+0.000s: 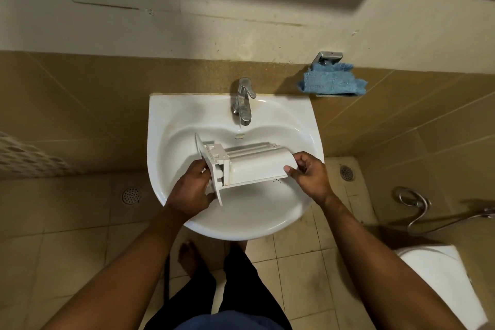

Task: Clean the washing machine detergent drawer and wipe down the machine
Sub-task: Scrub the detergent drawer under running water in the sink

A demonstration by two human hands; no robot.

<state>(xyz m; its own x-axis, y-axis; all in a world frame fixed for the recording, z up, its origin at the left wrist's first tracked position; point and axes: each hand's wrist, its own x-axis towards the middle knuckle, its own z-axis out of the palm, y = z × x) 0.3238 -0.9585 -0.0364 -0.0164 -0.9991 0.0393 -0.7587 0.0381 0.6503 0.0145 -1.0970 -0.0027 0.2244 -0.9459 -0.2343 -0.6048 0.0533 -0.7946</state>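
Observation:
A white plastic detergent drawer (254, 165) hangs over the bowl of a white sink (171, 115), turned with its underside up and its front panel to the left. My left hand (191, 189) grips the front-panel end. At the drawer's rear right corner my right hand (310, 174) holds it with fingers and thumb. A chrome tap (242, 100) stands at the back of the sink with no water running. A folded blue cloth (332, 82) lies on a small metal wall shelf to the right of the tap.
Tan tiled walls surround the sink. Floor drains (131, 195) (347, 173) sit on both sides below it. A chrome hose sprayer (417, 206) hangs at the right, above a white toilet (442, 276). My bare foot (188, 257) stands under the basin.

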